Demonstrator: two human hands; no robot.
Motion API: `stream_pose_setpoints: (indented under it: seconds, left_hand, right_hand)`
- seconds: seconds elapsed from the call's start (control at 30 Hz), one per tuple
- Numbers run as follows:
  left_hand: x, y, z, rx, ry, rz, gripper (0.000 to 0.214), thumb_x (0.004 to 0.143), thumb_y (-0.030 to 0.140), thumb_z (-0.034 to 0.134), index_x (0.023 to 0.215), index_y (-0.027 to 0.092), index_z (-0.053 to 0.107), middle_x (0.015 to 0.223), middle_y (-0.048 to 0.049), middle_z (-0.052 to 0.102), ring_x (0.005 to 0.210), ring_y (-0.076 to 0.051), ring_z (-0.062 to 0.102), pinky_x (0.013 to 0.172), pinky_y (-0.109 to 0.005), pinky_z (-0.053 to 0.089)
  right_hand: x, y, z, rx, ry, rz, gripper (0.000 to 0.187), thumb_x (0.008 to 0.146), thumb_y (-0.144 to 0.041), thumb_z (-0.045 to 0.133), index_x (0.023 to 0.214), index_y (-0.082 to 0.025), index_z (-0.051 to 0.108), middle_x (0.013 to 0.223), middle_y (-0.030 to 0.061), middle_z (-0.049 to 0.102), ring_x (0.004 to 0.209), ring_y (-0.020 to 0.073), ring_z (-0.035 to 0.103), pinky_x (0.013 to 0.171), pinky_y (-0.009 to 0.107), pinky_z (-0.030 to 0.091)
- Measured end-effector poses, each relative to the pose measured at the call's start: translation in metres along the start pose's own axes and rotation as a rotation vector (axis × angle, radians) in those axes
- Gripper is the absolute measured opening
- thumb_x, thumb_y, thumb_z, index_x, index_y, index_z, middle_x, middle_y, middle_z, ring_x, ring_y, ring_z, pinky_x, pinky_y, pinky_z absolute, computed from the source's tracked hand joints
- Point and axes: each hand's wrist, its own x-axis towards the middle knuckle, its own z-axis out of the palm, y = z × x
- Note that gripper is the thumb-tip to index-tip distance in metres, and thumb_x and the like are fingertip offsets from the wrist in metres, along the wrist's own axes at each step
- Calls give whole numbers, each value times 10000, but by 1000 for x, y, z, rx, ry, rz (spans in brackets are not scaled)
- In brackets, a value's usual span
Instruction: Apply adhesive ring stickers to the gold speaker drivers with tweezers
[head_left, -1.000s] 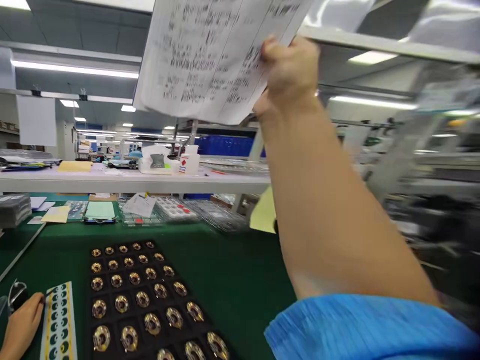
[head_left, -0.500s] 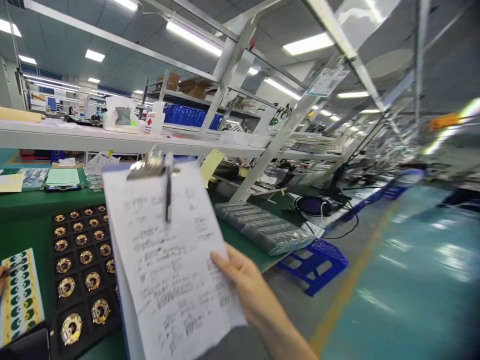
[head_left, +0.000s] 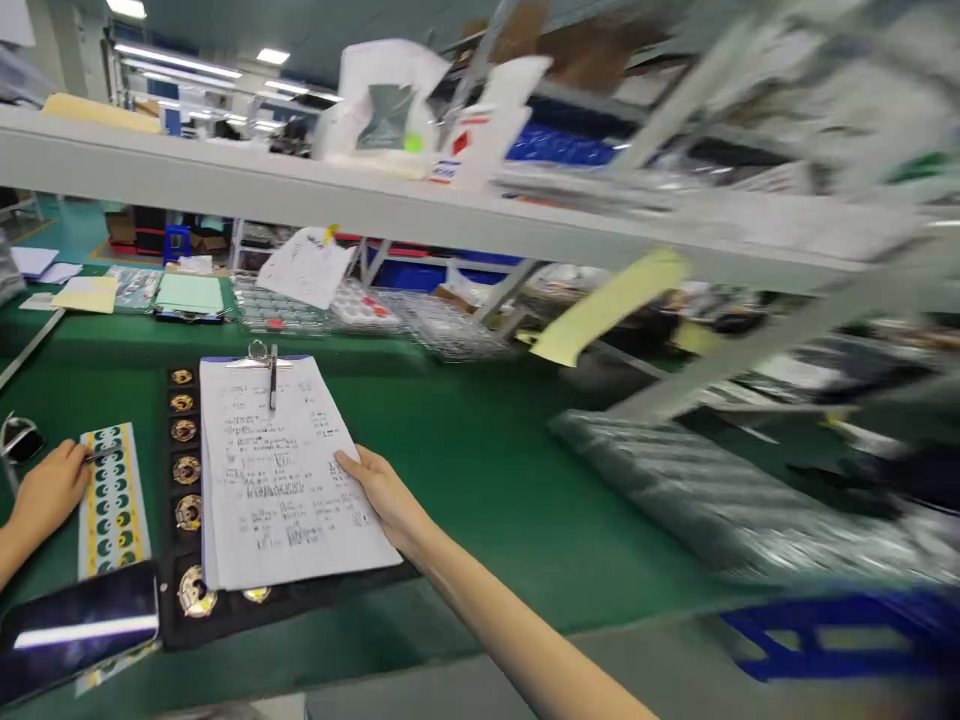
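My right hand (head_left: 379, 495) grips the right edge of a clipboard (head_left: 259, 362), thumb on top of its handwritten sheets (head_left: 285, 470). A dark pen (head_left: 273, 385) is tucked at the metal clip. The clipboard covers much of a black tray (head_left: 174, 600); gold-coloured round parts (head_left: 187, 470) show along its left side. My left hand (head_left: 52, 490) is closed on slim dark tweezers (head_left: 103, 455), whose tips lie over a sheet of green and yellow stickers (head_left: 114, 510). Below that sheet lies a phone (head_left: 82, 620).
A green-topped bench (head_left: 480, 500) spans the view, with a white shelf (head_left: 247, 200) above. Clear plastic trays (head_left: 450, 325) and a second clipboard (head_left: 190, 295) lie at the back. A wrapped stack (head_left: 690, 500) is on the right, near a blue stool (head_left: 825, 635).
My view has swung left and down. The clipboard, raised and tilted before, is now lower and flatter over the black tray. More of my left hand has come into view.
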Motion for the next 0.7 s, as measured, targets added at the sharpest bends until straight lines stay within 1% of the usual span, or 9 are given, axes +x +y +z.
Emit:
stream_pose_setpoints:
  seconds: [0.1, 0.23, 0.33, 0.43, 0.5, 0.53, 0.57, 0.63, 0.7]
  left_hand:
    - [1, 4, 5, 23, -47, -24, 303, 916, 234, 330, 975, 115, 603, 933, -105, 605, 916, -240, 614, 747, -308, 500]
    - [-1, 8, 11, 38, -82, -24, 289, 909, 182, 351, 1012, 121, 614, 973, -123, 614, 936, -253, 582, 824, -354, 483]
    - [-4, 9, 6, 39, -91, -14, 300, 899, 153, 355, 1051, 98, 607, 988, -146, 616, 947, -275, 581, 841, -404, 477]
    - [3, 16, -8, 28, -75, 7, 332, 886, 132, 360, 1140, 67, 566, 1121, -182, 600, 1078, -306, 559, 931, -461, 448]
    - [17, 31, -19, 12, -63, 44, 345, 913, 173, 370, 1195, 60, 532, 1234, -191, 564, 1194, -313, 510, 1015, -479, 402]
    - [26, 43, -24, -2, -63, 80, 355, 935, 230, 385, 1219, 65, 518, 1284, -188, 544, 1253, -312, 474, 1053, -479, 376]
    - [34, 58, -28, -20, -68, 131, 382, 951, 308, 405, 1238, 77, 509, 1338, -180, 517, 1312, -308, 427, 1095, -475, 338]
    - [47, 93, -31, -129, -99, 320, 540, 954, 467, 426, 1317, 68, 446, 1450, -201, 423, 1395, -338, 329, 1145, -512, 258]
    - [53, 126, -27, -195, -166, 475, 694, 953, 591, 337, 1410, 69, 339, 1536, -218, 292, 1456, -350, 203, 1167, -539, 190]
  right_hand:
    - [35, 16, 15, -78, -57, 30, 300, 1001, -396, 557, 1133, -128, 588, 1009, 64, 642, 824, 168, 651, 757, 344, 562]
    - [59, 33, 24, -236, -123, 37, 348, 992, -464, 536, 1080, -134, 602, 977, 61, 648, 789, 162, 644, 743, 336, 549]
    - [67, 25, 15, -437, -161, 17, 361, 882, -526, 587, 889, -169, 633, 830, 61, 675, 713, 210, 653, 665, 339, 542]
    - [74, 1, 2, -722, -134, -72, 281, 737, -478, 672, 701, -208, 601, 632, 54, 624, 644, 277, 636, 574, 350, 497]
    - [82, -16, 2, -914, -66, -175, 234, 719, -424, 674, 684, -214, 577, 523, 31, 534, 549, 280, 583, 529, 344, 447]
    - [88, -23, 6, -993, -36, -233, 208, 737, -405, 652, 728, -209, 583, 538, 33, 533, 534, 277, 567, 527, 339, 430]
    - [94, -27, 14, -1058, -19, -293, 191, 771, -388, 619, 811, -202, 600, 605, 48, 569, 548, 274, 569, 542, 336, 423]
    - [109, -28, 36, -1148, -32, -384, 244, 822, -370, 580, 984, -191, 613, 704, 67, 622, 590, 272, 590, 576, 331, 425]
    - [127, -19, 61, -1197, -46, -436, 380, 848, -407, 576, 1137, -160, 584, 616, 49, 598, 563, 270, 579, 584, 332, 431]
